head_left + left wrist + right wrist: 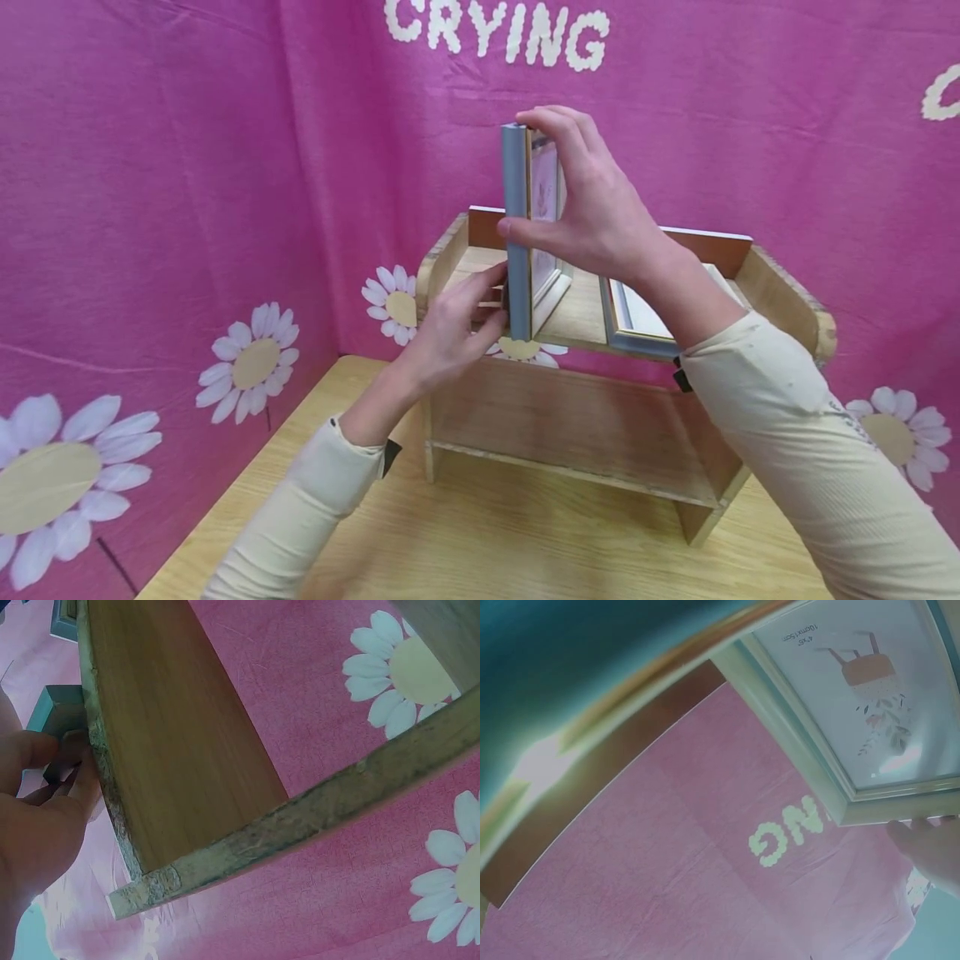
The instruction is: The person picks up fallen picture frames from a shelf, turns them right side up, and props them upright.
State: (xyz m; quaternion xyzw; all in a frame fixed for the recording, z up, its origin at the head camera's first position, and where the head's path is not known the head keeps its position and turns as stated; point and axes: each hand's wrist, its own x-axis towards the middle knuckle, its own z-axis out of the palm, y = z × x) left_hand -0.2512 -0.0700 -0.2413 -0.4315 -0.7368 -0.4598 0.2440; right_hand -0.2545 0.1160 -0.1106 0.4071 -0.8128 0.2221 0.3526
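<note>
A picture frame with a blue-grey edge stands upright on the top of a small wooden shelf. My right hand grips it from the right, fingers over the top and thumb on the near edge. In the right wrist view, the frame's front shows a print of a plant in a pot. Low on the frame's left side is my left hand. In the left wrist view, the left hand pinches a dark piece at the frame's back; its exact shape is partly hidden.
Another picture frame lies flat on the shelf's top, right of the upright one and partly behind the right forearm. Raised wooden sides and a brown back board border that top. The shelf stands on a wooden table before a pink cloth.
</note>
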